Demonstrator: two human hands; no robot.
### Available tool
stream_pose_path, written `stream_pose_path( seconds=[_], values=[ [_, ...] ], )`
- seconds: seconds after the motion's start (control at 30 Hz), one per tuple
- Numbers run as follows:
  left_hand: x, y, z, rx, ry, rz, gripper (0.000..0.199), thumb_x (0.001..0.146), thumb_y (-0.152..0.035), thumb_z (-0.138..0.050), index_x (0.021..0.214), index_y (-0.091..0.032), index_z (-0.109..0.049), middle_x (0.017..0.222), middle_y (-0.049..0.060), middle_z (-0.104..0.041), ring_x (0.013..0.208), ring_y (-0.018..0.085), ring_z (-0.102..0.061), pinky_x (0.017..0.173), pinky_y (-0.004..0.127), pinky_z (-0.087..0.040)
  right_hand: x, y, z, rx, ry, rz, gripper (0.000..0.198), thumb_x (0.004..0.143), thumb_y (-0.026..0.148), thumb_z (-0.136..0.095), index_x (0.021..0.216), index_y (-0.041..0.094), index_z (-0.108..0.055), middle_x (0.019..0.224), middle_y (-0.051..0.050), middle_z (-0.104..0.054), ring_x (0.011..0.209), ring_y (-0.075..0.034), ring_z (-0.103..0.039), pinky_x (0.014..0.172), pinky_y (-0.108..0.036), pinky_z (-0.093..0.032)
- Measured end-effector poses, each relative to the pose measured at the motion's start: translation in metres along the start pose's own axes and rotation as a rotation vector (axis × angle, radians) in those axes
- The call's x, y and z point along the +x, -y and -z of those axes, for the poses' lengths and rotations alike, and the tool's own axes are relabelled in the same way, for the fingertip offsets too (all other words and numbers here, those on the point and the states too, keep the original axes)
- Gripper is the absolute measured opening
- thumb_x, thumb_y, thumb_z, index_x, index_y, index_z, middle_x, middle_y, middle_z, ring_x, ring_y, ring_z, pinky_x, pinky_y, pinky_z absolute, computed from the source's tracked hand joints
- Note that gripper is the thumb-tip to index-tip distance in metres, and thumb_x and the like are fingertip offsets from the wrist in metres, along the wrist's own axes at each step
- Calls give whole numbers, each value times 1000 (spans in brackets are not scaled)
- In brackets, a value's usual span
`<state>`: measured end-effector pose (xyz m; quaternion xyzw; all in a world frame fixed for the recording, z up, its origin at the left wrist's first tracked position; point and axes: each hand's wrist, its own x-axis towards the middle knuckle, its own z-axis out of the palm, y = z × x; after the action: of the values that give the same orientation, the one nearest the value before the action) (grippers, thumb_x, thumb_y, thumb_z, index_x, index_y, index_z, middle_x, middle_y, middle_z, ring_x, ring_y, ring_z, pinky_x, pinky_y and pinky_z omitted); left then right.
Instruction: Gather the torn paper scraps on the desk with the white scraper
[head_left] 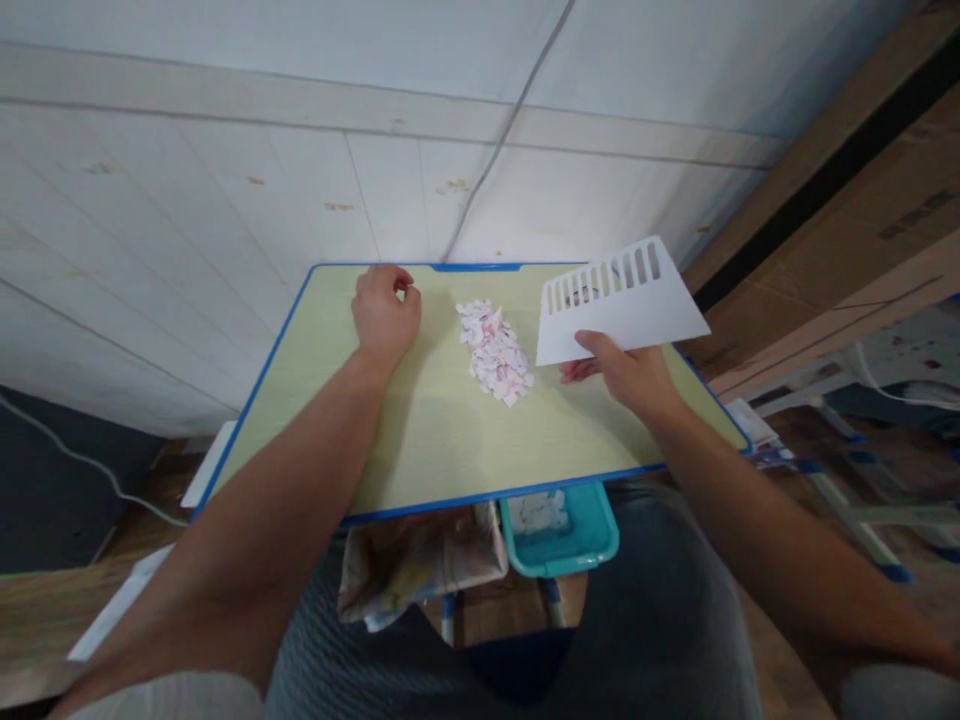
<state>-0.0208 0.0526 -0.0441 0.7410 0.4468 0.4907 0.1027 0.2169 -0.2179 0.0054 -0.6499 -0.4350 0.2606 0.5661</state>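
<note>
- I see the right grip [631, 375] holding a slotted card [645, 318].
- The left grip [385, 312] curls narrow; its content I cannot tell.
- Paper scraps [496, 355] lie between them.

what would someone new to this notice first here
Probably the white card with a row of slots, held up in the right hand over the right side of the pale yellow table. Next comes the heap of pinkish-white scraps near the tabletop's middle, then the bright teal basket below the near edge.
</note>
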Motion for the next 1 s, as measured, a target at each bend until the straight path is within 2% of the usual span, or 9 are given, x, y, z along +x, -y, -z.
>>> stream_pose_path(
  seconds=[0.13, 0.2, 0.27, 0.37, 0.53, 0.67, 0.77, 0.9, 1.0],
  values=[
    [-6, -7, 3, 83, 94, -47, 19, 87, -12, -70, 101, -24, -68, 111, 11, -70, 123, 37, -64, 115, 54, -51, 25, 11, 8, -93, 265, 37, 49, 82, 70, -88, 79, 22, -78, 69, -9, -82, 58, -26, -77, 60, -39, -70],
    [-9, -11, 3, 119, 128, -66, 22, 86, -12, -71, 105, -24, -69, 115, 12, -69, 129, 40, -62, 117, 56, -49, 31, 10, 11, -174, 398, 53, 44, 84, 65, -88, 76, 23, -80, 71, -9, -83, 63, -25, -78, 68, -38, -71],
    [-12, -12, 5, 152, 160, -91, 26, 86, -13, -72, 110, -25, -69, 119, 12, -69, 135, 41, -60, 120, 58, -47, 34, 5, 13, -183, 472, 55, 38, 89, 60, -84, 75, 25, -82, 73, -10, -84, 67, -26, -79, 73, -40, -72],
    [-14, -11, 9, 195, 202, -148, 31, 86, -14, -72, 115, -24, -70, 125, 12, -68, 138, 41, -60, 121, 59, -46, 32, -4, 16, -157, 469, 77, 39, 95, 57, -79, 67, 30, -80, 73, -11, -83, 71, -29, -80, 83, -47, -73],
    [-9, -10, 14, 240, 170, -230, 31, 89, -16, -68, 117, -29, -67, 122, 7, -70, 131, 34, -62, 114, 57, -52, 23, 0, 21, -230, 520, 157, 41, 102, 51, -74, 65, 33, -79, 79, -4, -85, 87, -31, -84, 101, -51, -71],
    [-11, -14, 11, 229, 179, -323, 28, 92, -19, -66, 116, -35, -67, 122, 5, -72, 127, 34, -64, 108, 58, -55, 13, 13, 18, -287, 593, 269, 30, 107, 41, -77, 79, 31, -83, 89, -1, -88, 91, -30, -85, 97, -46, -71],
    [-13, -18, 10, 223, 202, -350, 29, 94, -21, -65, 119, -35, -66, 122, 6, -73, 128, 35, -63, 109, 58, -54, 7, 20, 11, -311, 581, 300, 27, 108, 37, -77, 83, 31, -85, 93, 0, -89, 91, -29, -86, 94, -44, -71],
    [-13, -27, 12, 231, 268, -297, 28, 95, -20, -63, 120, -32, -66, 134, 7, -72, 132, 34, -60, 113, 57, -50, 2, 20, 2, -364, 562, 309, 35, 109, 37, -77, 74, 32, -78, 82, 0, -83, 81, -28, -82, 86, -42, -70],
    [-13, -34, 11, 216, 287, -236, 27, 95, -22, -62, 119, -34, -67, 138, 7, -71, 132, 34, -60, 112, 57, -48, 1, 18, -1, -385, 586, 345, 33, 106, 32, -79, 74, 32, -75, 78, 0, -80, 80, -29, -80, 87, -43, -69]
  ],
)
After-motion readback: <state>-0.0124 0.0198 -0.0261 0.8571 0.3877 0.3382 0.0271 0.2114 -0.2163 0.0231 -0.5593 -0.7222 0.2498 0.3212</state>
